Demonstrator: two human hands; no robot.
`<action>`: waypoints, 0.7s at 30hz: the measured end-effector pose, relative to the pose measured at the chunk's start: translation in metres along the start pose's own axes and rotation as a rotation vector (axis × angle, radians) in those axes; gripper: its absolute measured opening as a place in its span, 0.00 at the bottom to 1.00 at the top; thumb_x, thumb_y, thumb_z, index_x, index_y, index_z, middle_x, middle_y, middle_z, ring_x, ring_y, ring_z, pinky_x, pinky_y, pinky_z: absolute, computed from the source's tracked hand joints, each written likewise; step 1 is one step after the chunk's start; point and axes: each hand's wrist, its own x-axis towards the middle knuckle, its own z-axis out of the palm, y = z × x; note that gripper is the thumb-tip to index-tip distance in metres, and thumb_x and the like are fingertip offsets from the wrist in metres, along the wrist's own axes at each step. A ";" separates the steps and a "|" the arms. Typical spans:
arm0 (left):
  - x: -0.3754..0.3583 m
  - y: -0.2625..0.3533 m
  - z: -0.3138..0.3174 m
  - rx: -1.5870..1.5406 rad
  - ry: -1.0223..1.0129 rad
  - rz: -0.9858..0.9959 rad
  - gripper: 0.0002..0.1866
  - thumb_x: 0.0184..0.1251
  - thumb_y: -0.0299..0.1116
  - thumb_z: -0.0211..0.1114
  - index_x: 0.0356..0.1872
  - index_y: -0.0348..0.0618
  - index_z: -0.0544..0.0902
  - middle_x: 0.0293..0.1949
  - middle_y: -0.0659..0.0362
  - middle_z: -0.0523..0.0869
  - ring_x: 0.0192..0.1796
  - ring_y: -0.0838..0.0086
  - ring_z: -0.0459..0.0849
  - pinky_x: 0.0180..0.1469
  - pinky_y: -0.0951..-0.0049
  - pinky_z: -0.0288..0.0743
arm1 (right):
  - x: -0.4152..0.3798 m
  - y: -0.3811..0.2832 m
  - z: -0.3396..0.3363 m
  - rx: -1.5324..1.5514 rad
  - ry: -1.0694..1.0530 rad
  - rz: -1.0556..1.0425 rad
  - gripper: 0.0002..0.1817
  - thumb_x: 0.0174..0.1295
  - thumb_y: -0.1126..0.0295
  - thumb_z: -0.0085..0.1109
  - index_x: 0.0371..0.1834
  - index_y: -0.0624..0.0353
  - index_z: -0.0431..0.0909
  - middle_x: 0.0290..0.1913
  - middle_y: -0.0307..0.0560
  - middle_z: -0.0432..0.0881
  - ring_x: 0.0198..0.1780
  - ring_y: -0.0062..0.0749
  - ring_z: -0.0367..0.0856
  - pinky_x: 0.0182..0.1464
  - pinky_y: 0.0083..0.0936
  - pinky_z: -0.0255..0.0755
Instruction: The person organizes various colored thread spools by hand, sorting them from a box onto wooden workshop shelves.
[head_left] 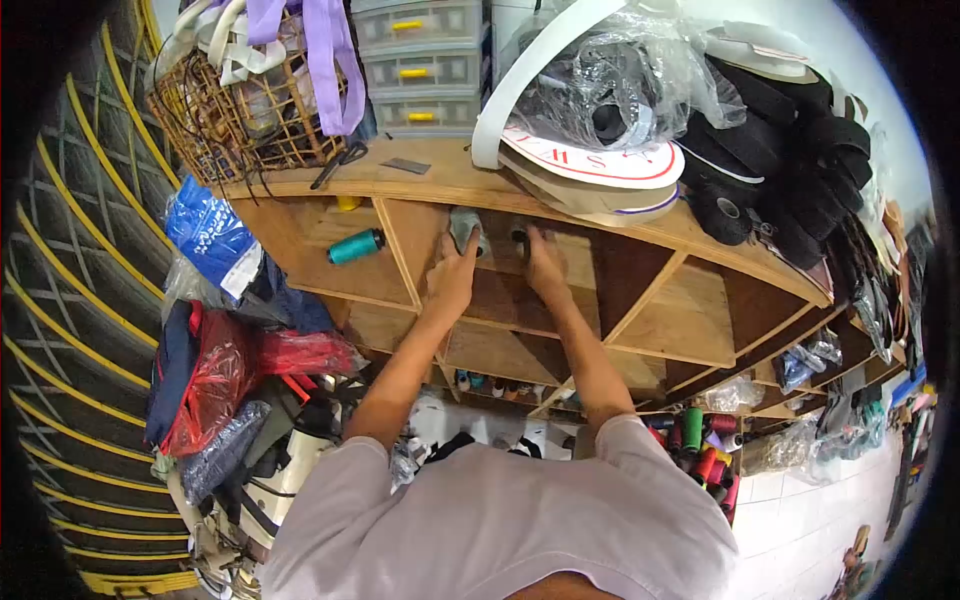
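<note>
Both arms reach into a middle compartment of the wooden shelf (398,252). My left hand (452,275) is closed around a grey, cone-like spool of thread (465,226), with a finger lying along it near the left divider. A short way to the right, my right hand (544,265) grips a dark spool (520,238), mostly covered by the fingers and shadow. In the compartment to the left lies a teal spool of thread (355,247) on its side.
Above stand a wicker basket (250,110), clear drawers (420,72), a white visor-like piece (600,160) and black rolls (770,140). Scissors (340,165) lie at the top edge. Bagged goods (215,380) crowd the left; coloured spools (700,450) stand low right.
</note>
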 end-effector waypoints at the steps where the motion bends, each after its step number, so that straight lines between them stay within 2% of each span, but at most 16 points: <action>1: 0.004 -0.002 0.006 -0.033 0.031 -0.018 0.43 0.58 0.14 0.61 0.76 0.56 0.60 0.68 0.32 0.61 0.35 0.52 0.86 0.31 0.62 0.84 | 0.015 -0.003 -0.001 0.007 0.004 0.001 0.19 0.61 0.77 0.53 0.57 0.55 0.76 0.56 0.60 0.79 0.55 0.59 0.79 0.53 0.45 0.76; 3: 0.014 -0.008 0.011 0.005 -0.029 -0.012 0.45 0.58 0.15 0.61 0.77 0.58 0.57 0.71 0.30 0.57 0.32 0.53 0.87 0.30 0.63 0.84 | 0.037 -0.007 -0.004 -0.164 -0.287 0.173 0.17 0.64 0.72 0.52 0.56 0.53 0.77 0.58 0.61 0.78 0.56 0.57 0.80 0.55 0.45 0.76; 4: 0.016 -0.010 0.011 -0.018 0.073 0.022 0.44 0.58 0.15 0.61 0.77 0.59 0.59 0.72 0.31 0.56 0.31 0.55 0.87 0.29 0.64 0.84 | 0.041 -0.009 -0.005 -0.185 -0.300 0.152 0.17 0.66 0.66 0.51 0.56 0.52 0.79 0.58 0.60 0.79 0.59 0.55 0.78 0.59 0.46 0.74; 5: 0.019 -0.009 0.011 -0.044 0.175 0.053 0.44 0.58 0.16 0.61 0.76 0.60 0.61 0.72 0.31 0.55 0.29 0.57 0.87 0.28 0.64 0.84 | 0.047 -0.003 0.008 -0.189 -0.302 0.151 0.17 0.66 0.66 0.51 0.56 0.52 0.79 0.58 0.60 0.79 0.59 0.55 0.78 0.59 0.46 0.74; 6: 0.025 -0.008 0.010 -0.047 0.177 0.050 0.44 0.58 0.16 0.61 0.76 0.60 0.61 0.72 0.31 0.55 0.29 0.57 0.87 0.28 0.64 0.84 | 0.051 -0.009 0.012 -0.146 -0.066 0.098 0.18 0.67 0.65 0.49 0.58 0.55 0.77 0.57 0.59 0.80 0.59 0.56 0.78 0.59 0.48 0.72; 7: 0.033 -0.007 0.009 -0.035 0.066 0.026 0.41 0.59 0.15 0.59 0.75 0.61 0.64 0.71 0.33 0.58 0.36 0.53 0.87 0.35 0.61 0.85 | 0.053 -0.014 0.015 -0.100 0.170 0.044 0.20 0.68 0.64 0.46 0.60 0.57 0.76 0.56 0.59 0.81 0.59 0.56 0.78 0.60 0.49 0.70; 8: 0.041 -0.006 0.007 -0.023 -0.045 0.003 0.40 0.60 0.15 0.57 0.73 0.61 0.66 0.70 0.36 0.61 0.44 0.49 0.87 0.42 0.57 0.86 | 0.058 -0.010 0.011 0.012 -0.002 0.149 0.20 0.70 0.65 0.46 0.62 0.57 0.74 0.61 0.60 0.76 0.63 0.54 0.74 0.64 0.49 0.67; 9: 0.048 -0.009 0.016 -0.024 -0.046 0.001 0.40 0.60 0.15 0.57 0.73 0.61 0.66 0.70 0.36 0.61 0.44 0.49 0.87 0.42 0.57 0.86 | 0.062 -0.002 0.021 0.011 -0.004 0.148 0.20 0.70 0.65 0.46 0.62 0.57 0.74 0.61 0.60 0.76 0.63 0.54 0.74 0.64 0.49 0.67; 11: 0.063 -0.015 0.039 0.033 -0.071 0.127 0.36 0.60 0.16 0.56 0.71 0.61 0.71 0.71 0.39 0.60 0.47 0.49 0.86 0.46 0.57 0.85 | 0.078 0.027 0.050 -0.081 0.043 -0.165 0.21 0.71 0.64 0.45 0.65 0.56 0.72 0.63 0.61 0.75 0.64 0.52 0.73 0.65 0.46 0.66; 12: 0.066 -0.017 0.037 0.029 -0.080 0.128 0.36 0.60 0.16 0.56 0.71 0.61 0.71 0.71 0.39 0.60 0.47 0.49 0.86 0.46 0.57 0.85 | 0.081 0.026 0.050 -0.081 0.035 -0.159 0.21 0.71 0.64 0.45 0.65 0.56 0.72 0.63 0.61 0.75 0.64 0.52 0.73 0.65 0.46 0.66; 14: 0.069 -0.021 0.030 -0.059 -0.158 0.171 0.33 0.60 0.20 0.60 0.69 0.57 0.72 0.71 0.41 0.61 0.54 0.45 0.82 0.55 0.52 0.80 | 0.086 0.025 0.040 -0.082 -0.045 -0.148 0.22 0.72 0.64 0.44 0.67 0.55 0.70 0.65 0.59 0.73 0.65 0.49 0.72 0.68 0.45 0.64; 15: 0.073 -0.024 0.036 -0.064 -0.164 0.173 0.33 0.60 0.20 0.60 0.69 0.57 0.72 0.71 0.41 0.61 0.54 0.45 0.82 0.55 0.52 0.80 | 0.087 0.027 0.038 -0.085 -0.051 -0.143 0.22 0.72 0.64 0.44 0.67 0.55 0.70 0.65 0.59 0.73 0.65 0.49 0.72 0.68 0.45 0.64; 17: 0.082 -0.029 0.045 -0.231 -0.056 0.166 0.28 0.61 0.25 0.63 0.65 0.52 0.76 0.72 0.41 0.60 0.61 0.41 0.76 0.63 0.47 0.72 | 0.090 0.031 0.032 -0.110 -0.021 -0.301 0.22 0.71 0.61 0.47 0.65 0.55 0.72 0.65 0.56 0.74 0.66 0.48 0.72 0.68 0.45 0.64; 18: 0.086 -0.023 0.038 -0.251 -0.080 0.076 0.25 0.63 0.34 0.65 0.63 0.49 0.76 0.69 0.41 0.65 0.65 0.42 0.72 0.64 0.47 0.68 | 0.100 0.040 0.043 -0.133 -0.002 -0.341 0.24 0.69 0.54 0.50 0.63 0.53 0.75 0.63 0.54 0.78 0.63 0.48 0.75 0.64 0.44 0.67; 19: 0.094 -0.022 0.037 -0.250 -0.079 0.079 0.25 0.63 0.34 0.65 0.63 0.49 0.76 0.69 0.41 0.65 0.65 0.42 0.72 0.64 0.47 0.68 | 0.103 0.042 0.046 -0.126 0.003 -0.325 0.23 0.69 0.54 0.51 0.63 0.53 0.76 0.62 0.54 0.78 0.62 0.48 0.76 0.64 0.44 0.67; 21: 0.107 -0.022 0.035 -0.308 -0.015 0.051 0.27 0.65 0.42 0.65 0.63 0.45 0.75 0.65 0.40 0.71 0.66 0.46 0.71 0.64 0.47 0.68 | 0.108 0.044 0.053 -0.096 0.025 -0.281 0.23 0.69 0.54 0.51 0.62 0.54 0.76 0.61 0.54 0.78 0.61 0.48 0.76 0.63 0.44 0.68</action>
